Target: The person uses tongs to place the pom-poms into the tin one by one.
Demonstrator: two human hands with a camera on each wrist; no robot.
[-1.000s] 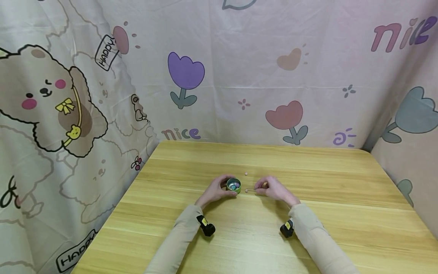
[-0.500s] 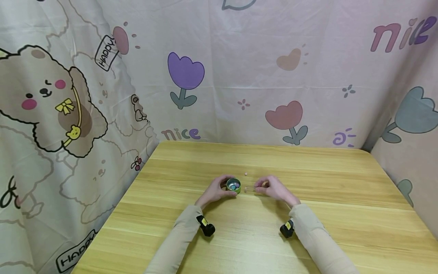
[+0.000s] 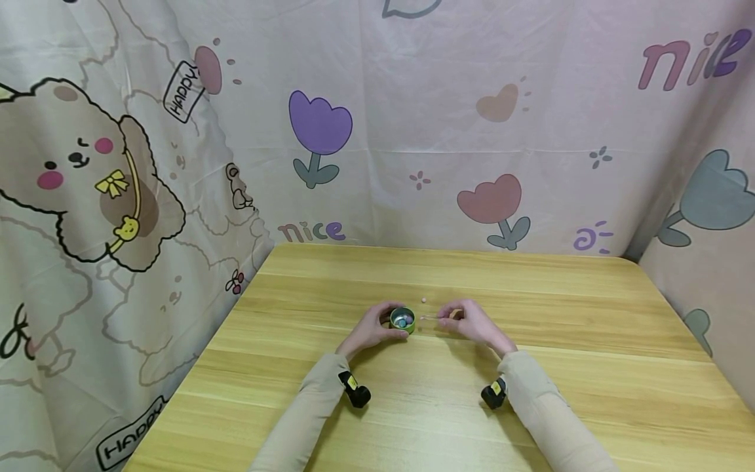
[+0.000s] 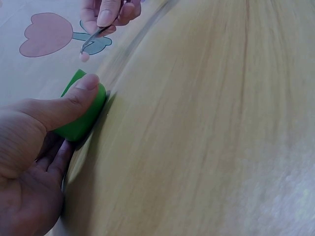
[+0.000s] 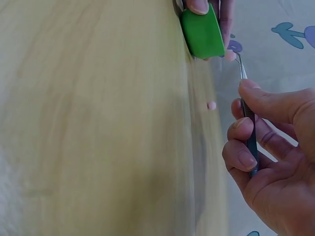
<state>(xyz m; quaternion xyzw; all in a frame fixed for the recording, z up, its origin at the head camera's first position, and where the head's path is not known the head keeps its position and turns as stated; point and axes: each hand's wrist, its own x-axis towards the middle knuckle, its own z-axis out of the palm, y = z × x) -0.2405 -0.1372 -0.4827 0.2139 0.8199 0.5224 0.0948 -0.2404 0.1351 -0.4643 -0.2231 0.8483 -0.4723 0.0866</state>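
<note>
My left hand (image 3: 375, 325) grips a small round green tin (image 3: 404, 329) on the table, thumb on the near side in the head view. Inside the tin lie several blue and purple beads (image 3: 404, 321). Across from it my right hand (image 3: 468, 322) pinches dark metal tweezers (image 5: 250, 130), their bent tips pointing toward the tin. Held at those tips, a pink bead (image 5: 230, 55) hangs just off the tin's rim, clear of the tabletop. Another pink bead (image 3: 423, 300) rests on the table behind, between the two hands.
The wooden table (image 3: 560, 406) reaches from the person to a patterned cloth backdrop (image 3: 407, 118). Cloth (image 3: 106, 216) also hangs along the left side. Black wrist cameras (image 3: 356, 391) are strapped over both beige sleeves (image 3: 307, 406).
The front pink bead, at first on the table by the tweezer tips, is now lifted in them. My right hand has risen slightly; the left hand and tin have stayed put.
</note>
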